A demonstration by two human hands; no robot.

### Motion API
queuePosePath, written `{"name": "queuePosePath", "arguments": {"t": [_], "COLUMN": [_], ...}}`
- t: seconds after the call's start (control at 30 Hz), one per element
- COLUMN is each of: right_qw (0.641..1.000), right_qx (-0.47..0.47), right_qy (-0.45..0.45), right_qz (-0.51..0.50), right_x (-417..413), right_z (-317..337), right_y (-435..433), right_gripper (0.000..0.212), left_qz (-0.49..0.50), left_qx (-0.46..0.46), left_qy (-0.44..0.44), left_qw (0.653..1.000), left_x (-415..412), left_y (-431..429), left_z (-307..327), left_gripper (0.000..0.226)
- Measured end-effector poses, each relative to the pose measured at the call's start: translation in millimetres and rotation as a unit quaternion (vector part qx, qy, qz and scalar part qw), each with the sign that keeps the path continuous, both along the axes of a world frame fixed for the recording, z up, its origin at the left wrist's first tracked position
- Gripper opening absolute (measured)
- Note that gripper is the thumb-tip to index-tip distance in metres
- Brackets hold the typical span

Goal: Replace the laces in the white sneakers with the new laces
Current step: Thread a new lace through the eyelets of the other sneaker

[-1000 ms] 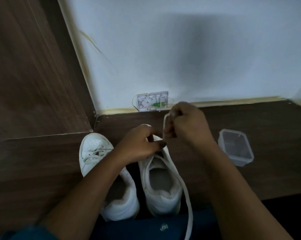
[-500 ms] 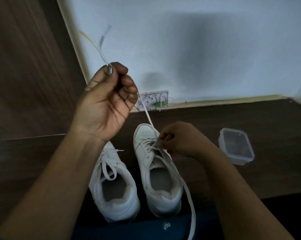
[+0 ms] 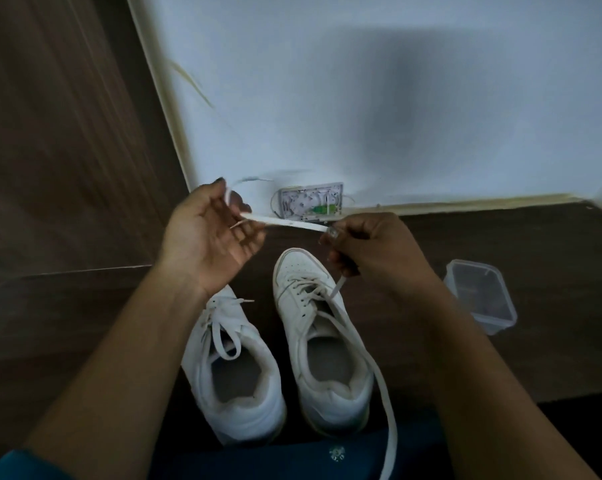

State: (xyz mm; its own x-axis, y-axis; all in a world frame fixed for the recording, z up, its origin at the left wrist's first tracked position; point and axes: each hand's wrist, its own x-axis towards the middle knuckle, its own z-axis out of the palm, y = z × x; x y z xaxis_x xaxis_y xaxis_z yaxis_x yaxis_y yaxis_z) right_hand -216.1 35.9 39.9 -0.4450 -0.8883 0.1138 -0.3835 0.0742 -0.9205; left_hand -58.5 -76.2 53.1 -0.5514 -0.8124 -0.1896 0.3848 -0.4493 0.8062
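Two white sneakers stand side by side on the dark floor, toes toward the wall. The left sneaker (image 3: 237,393) has a loosely laced white lace. Above the right sneaker (image 3: 299,271), a flat white lace (image 3: 285,222) stretches nearly level between my hands. My left hand (image 3: 209,237) is palm up, with the lace running between thumb and fingers. My right hand (image 3: 379,247) pinches the lace, which drops from it to the eyelets. The lace's other end trails past the heel toward me.
A clear plastic container (image 3: 479,292) without a lid sits on the floor to the right of the sneakers. A small open wall box (image 3: 310,202) is fixed at the skirting behind my hands. Dark wood panelling (image 3: 67,150) rises on the left.
My left hand has come down from high up to just above the shoes. My right hand has lifted off the right sneaker and now holds the lace, drawn out between both hands.
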Motion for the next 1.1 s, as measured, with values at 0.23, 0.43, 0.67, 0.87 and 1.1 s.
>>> {"name": "queuePosePath", "arguments": {"t": [0.23, 0.43, 0.67, 0.87, 1.1], "right_qw": [0.985, 0.962, 0.941, 0.939, 0.911], "right_qx": [0.008, 0.1, 0.222, 0.188, 0.26], "right_qy": [0.118, 0.218, 0.254, 0.281, 0.311], "right_qz": [-0.122, -0.134, -0.013, -0.068, 0.074], "right_x": [-6.7, -4.5, 11.0, 19.6, 17.7], "right_z": [-8.4, -11.4, -2.3, -2.8, 9.1], "right_y": [-5.4, -6.2, 4.9, 8.2, 10.6], "right_gripper": [0.023, 0.012, 0.026, 0.071, 0.022], "left_qz": [-0.258, -0.275, -0.219, -0.248, -0.257], "left_qx": [-0.24, -0.341, -0.506, -0.58, -0.582], "left_qy": [-0.348, -0.306, -0.408, -0.475, -0.481], "left_qw": [0.869, 0.845, 0.728, 0.613, 0.603], "left_x": [0.9, -2.2, -16.1, -10.5, -6.0], "left_y": [6.9, 10.2, 16.7, 14.5, 9.7], "left_z": [-14.8, -26.5, -31.1, -28.3, -24.3], "left_gripper": [0.03, 0.04, 0.023, 0.011, 0.013]}}
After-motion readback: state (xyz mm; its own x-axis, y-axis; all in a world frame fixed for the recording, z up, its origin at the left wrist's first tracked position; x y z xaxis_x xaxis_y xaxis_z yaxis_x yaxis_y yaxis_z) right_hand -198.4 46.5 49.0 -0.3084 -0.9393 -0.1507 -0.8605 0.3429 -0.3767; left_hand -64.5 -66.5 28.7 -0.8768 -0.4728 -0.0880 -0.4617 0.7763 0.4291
